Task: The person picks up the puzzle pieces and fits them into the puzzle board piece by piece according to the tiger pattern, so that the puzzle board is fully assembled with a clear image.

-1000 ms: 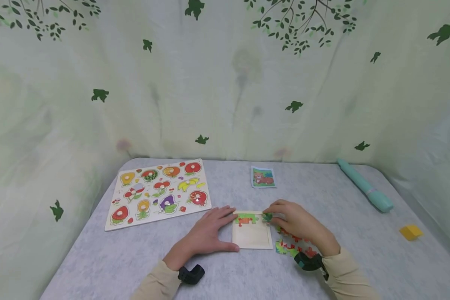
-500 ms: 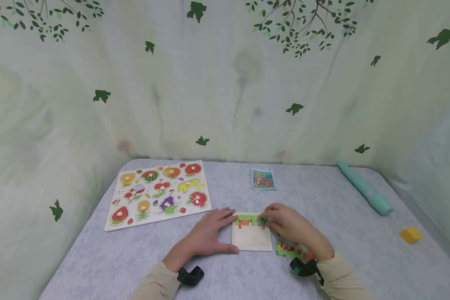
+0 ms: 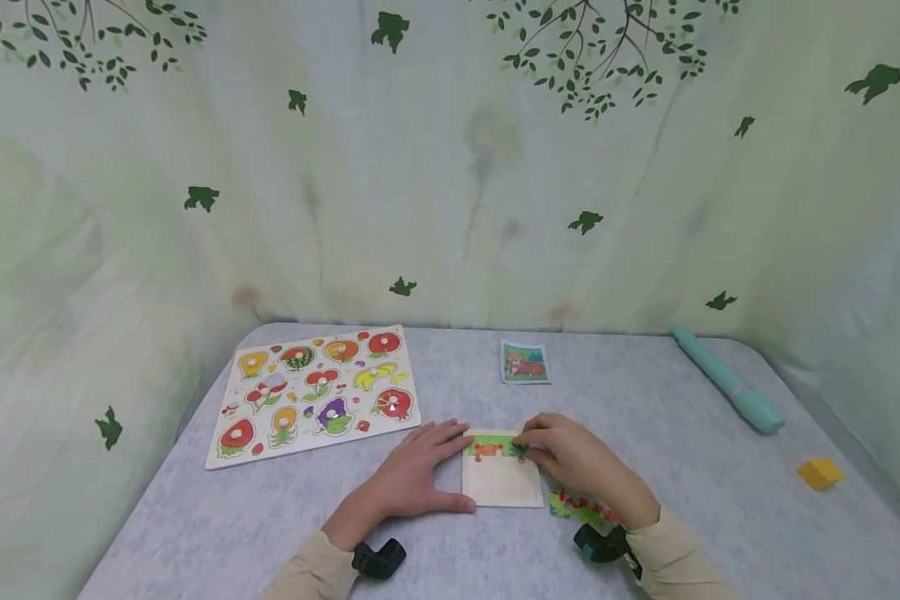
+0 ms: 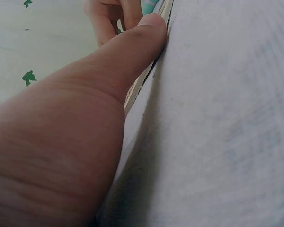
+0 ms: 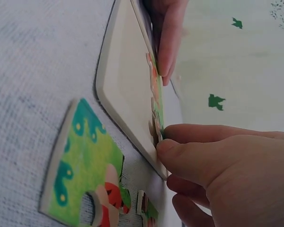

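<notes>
Square pale-wood puzzle frame, partly filled

Frame: lying flat on the grey cloth-covered table, in front of the person, between the hands; a short row of joined green-and-orange jigsaw pieces is running along its far edge, and bare wood is showing below.

Left hand: fingers extending, thumb spread apart; fingertips are touching the frame's far left corner, and the thumb is resting at its near left corner.

Right hand: thumb and finger are pinching a small dark-green jigsaw piece at the right end of the row; whether it is sitting flush, one cannot tell.

Loose green-and-red jigsaw pieces: lying just right of the frame, partly hidden beneath the right forearm.

Picture card with a brown animal: lying beyond the frame.

White board of colourful fruit shapes: lying at far left.

Long teal tapered object: lying at far right.

Yellow block: resting nearer, by the right edge
</notes>
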Available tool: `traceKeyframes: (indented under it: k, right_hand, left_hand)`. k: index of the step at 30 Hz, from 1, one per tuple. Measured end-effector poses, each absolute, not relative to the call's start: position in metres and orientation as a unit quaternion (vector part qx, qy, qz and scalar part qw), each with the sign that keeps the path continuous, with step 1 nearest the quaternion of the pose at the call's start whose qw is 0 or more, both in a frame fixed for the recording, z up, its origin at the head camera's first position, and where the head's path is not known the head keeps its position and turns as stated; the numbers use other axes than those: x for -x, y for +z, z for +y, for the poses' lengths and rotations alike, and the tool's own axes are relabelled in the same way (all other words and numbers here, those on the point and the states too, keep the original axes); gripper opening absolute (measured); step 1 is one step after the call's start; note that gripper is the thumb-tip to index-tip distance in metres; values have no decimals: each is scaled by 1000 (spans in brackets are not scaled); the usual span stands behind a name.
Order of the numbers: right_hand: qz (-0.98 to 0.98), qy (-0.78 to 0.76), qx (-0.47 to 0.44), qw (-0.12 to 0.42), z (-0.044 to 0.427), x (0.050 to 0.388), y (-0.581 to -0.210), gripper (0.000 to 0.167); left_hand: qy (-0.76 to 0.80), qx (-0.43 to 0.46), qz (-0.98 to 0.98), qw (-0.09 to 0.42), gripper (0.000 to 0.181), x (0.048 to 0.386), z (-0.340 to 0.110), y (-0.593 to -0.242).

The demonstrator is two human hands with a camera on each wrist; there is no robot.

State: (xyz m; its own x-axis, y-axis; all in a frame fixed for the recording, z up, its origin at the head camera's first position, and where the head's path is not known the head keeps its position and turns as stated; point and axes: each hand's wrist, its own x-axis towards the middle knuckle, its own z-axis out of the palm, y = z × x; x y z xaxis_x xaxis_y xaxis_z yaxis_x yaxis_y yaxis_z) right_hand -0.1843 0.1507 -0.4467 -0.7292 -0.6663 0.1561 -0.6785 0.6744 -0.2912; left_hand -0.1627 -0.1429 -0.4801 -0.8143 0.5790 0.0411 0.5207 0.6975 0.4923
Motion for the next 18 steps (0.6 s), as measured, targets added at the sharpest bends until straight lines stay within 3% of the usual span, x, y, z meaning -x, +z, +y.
traceKeyframes:
  k: [18]
  right_hand:
    - [-922,178,-343,6,145,181,-447,22]
  left_hand:
    - [264,-300,915,59,93,162,-144,-478]
